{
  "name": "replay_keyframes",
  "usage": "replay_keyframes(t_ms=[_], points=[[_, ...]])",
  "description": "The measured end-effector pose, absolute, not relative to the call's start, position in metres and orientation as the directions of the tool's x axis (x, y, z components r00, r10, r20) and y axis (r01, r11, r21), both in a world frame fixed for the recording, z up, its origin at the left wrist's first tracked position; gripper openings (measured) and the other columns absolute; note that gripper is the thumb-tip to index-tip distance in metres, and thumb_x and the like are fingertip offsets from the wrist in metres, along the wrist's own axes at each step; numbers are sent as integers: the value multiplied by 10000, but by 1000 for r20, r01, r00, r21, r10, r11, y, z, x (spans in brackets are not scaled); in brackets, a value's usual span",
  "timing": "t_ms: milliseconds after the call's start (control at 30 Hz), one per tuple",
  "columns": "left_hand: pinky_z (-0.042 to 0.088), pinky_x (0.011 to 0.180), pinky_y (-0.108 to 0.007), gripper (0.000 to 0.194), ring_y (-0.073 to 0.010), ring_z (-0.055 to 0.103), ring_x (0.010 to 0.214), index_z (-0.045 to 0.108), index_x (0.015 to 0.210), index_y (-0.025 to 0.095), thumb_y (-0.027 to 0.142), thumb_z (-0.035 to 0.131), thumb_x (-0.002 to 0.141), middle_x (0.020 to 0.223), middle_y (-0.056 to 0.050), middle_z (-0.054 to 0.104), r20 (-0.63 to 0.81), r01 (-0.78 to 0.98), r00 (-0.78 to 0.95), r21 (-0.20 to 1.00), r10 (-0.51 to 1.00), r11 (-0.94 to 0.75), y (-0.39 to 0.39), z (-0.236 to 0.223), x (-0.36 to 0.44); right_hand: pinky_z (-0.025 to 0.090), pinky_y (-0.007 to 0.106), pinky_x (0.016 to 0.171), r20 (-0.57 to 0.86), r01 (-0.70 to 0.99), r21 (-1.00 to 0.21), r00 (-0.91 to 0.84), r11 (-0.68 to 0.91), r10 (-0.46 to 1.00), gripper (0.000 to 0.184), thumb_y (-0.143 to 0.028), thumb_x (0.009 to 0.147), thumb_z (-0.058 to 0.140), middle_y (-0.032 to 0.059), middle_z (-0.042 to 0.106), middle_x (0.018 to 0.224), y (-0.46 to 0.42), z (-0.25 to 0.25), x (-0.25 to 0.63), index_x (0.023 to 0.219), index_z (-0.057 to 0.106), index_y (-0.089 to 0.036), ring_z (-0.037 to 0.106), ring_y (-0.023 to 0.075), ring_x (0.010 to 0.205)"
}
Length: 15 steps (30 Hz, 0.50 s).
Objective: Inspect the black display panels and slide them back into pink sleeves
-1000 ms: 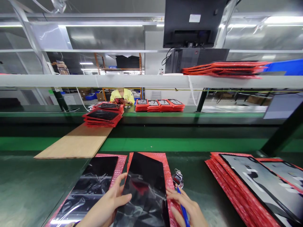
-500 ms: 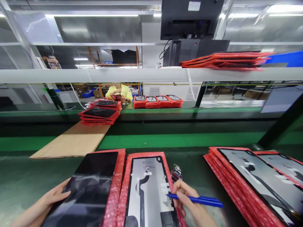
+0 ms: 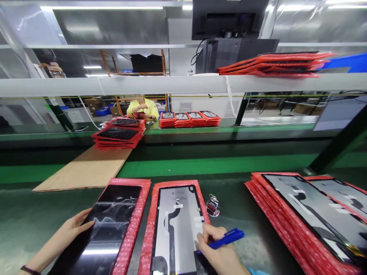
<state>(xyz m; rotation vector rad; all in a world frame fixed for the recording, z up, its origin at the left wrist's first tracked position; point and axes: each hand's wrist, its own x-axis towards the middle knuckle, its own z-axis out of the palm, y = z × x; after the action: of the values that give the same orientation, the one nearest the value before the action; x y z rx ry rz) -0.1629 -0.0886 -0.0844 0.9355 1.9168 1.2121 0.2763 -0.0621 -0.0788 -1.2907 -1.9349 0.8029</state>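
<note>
Left hand [image 3: 75, 228] flat, open, steadying dark panel [image 3: 110, 225] on red bubble wrap [image 3: 134, 225]; right hand [image 3: 219, 250] gripping blue pen [image 3: 226, 238], tip on pale panel [image 3: 177, 225] between both hands, ready for marking.

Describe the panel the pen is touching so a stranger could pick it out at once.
On the near green bench, two panels lie side by side on red bubble wrap. The right hand puts a blue pen to the right-hand panel. This one shows a grey back with dark shapes and white strips; the glossy black panel under the left hand does not.
</note>
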Motion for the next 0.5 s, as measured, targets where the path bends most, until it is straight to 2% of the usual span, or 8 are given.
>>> replay_keyframes(t_ms=[100, 200, 300, 367, 433, 500], points=[[306, 1091, -439, 347, -377, 538, 1184, 712, 762, 286, 325, 858, 451, 828, 58, 754, -101, 314, -514, 902, 852, 296, -84, -85, -164, 280, 255, 508, 192, 506, -794, -317, 337, 929, 299, -284, 747, 464, -54, 351, 476, -61, -80, 276, 520, 279, -225, 403, 123, 464], [219, 1123, -468, 373, -442, 440, 1243, 669, 710, 264, 285, 850, 384, 820, -13, 715, -10, 397, -545, 878, 838, 268, -80, -84, -158, 271, 259, 517, 201, 476, -809, -327, 345, 923, 289, -268, 731, 471, -56, 342, 483, -62, -80, 276, 523, 274, -224, 393, 120, 467], [202, 1116, -505, 436, -458, 409, 1253, 621, 800, 251, 367, 817, 428, 960, -91, 671, 25, 400, -551, 885, 834, 238, -78, -78, -134, 249, 268, 519, 198, 440, -839, -300, 320, 933, 301, -252, 707, 494, -65, 297, 476, -63, -79, 275, 515, 264, -223, 352, 113, 458], [300, 1056, -535, 527, -437, 505, 1143, 601, 890, 237, 465, 797, 458, 1030, -121, 647, -3, 349, -518, 912, 855, 215, -79, -74, -107, 237, 273, 522, 187, 402, -869, -273, 288, 944, 309, -245, 696, 518, -69, 292, 471, -62, -81, 276, 508, 274, -221, 339, 110, 457], [446, 931, -460, 537, -355, 603, 973, 605, 884, 226, 542, 775, 485, 930, -103, 665, -52, 269, -417, 946, 907, 178, -81, -70, -75, 229, 273, 521, 170, 343, -906, -244, 249, 955, 330, -246, 688, 550, -68, 305, 469, -60, -83, 276, 496, 283, -222, 339, 109, 467], [511, 765, -383, 484, -280, 635, 808, 644, 865, 207, 558, 758, 551, 834, -81, 677, -116, 185, -286, 967, 951, 173, -83, -68, -42, 232, 264, 509, 139, 252, -948, -227, 196, 964, 351, -274, 709, 575, -64, 332, 469, -58, -87, 278, 495, 301, -224, 340, 107, 471]])
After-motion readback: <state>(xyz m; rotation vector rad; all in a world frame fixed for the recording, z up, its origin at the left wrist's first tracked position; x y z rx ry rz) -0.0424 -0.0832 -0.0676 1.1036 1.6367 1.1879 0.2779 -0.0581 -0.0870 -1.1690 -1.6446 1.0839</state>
